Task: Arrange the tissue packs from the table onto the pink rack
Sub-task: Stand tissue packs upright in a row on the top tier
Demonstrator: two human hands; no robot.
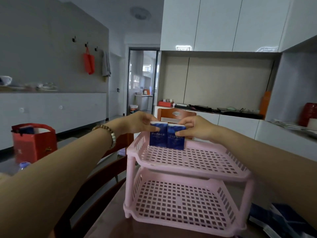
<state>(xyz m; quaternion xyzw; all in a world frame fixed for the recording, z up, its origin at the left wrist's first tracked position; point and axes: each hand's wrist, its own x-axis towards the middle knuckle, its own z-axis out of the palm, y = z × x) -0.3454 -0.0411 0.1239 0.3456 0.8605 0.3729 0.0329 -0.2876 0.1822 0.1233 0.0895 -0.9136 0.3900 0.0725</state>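
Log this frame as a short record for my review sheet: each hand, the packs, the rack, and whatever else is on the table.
left hand: pinches the left tissue pack
right hand: pinches the right tissue pack
pack pose: both upright, side by side, at the far edge of the top shelf
pink rack: two shelves, standing on the table
waiting: more blue packs on the table, near right
other: red bag, far left
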